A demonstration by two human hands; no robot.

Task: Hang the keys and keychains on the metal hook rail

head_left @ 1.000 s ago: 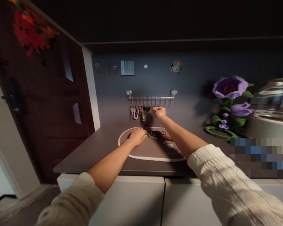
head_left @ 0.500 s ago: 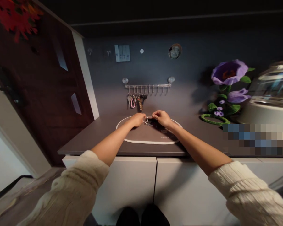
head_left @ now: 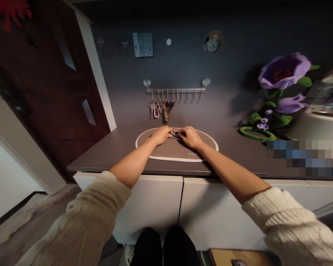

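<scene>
A bunch of keys point(head_left: 175, 134) with a metal ring shows in the gap between my two hands, low over the mat. My left hand point(head_left: 162, 135) is closed, its fingertips at the left side of the bunch. From the right, my right hand point(head_left: 191, 137) pinches the same keys; its fingers hide part of them. Beneath both hands lies a brown oval mat point(head_left: 169, 152) with a white rim. On the wall behind, a clear hook rail point(head_left: 177, 89) carries several hanging keys point(head_left: 152, 107), a pink carabiner point(head_left: 156, 112) and a brown tag point(head_left: 165, 113) on its left hooks.
The mat lies on a dark countertop point(head_left: 108, 155) above white cabinet doors point(head_left: 152, 199). To the right stand purple fabric flowers point(head_left: 285, 72) and a white appliance with a transparent top point(head_left: 310, 125). A dark red door point(head_left: 50, 92) is at the left.
My right hand came down from the hook rail to the keys on the mat. My left hand moved in to meet it. The view tilted downward, bringing the legs into sight.
</scene>
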